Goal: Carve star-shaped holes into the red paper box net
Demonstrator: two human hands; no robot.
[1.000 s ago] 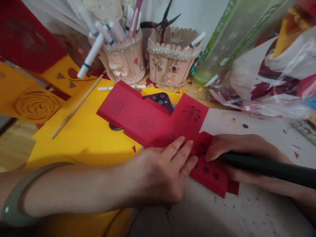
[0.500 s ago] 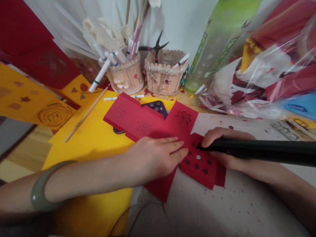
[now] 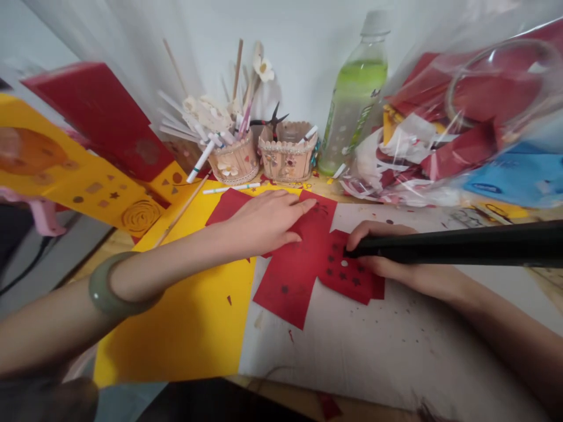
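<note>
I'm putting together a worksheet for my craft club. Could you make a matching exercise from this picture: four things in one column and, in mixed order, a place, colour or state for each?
1. left hand
2. right hand
3. bottle
4. pliers

A. green and upright
B. spread over the red paper
C. in a wooden cup
D. gripping a black tool

Right pairs: 1-B, 2-D, 3-A, 4-C
</note>
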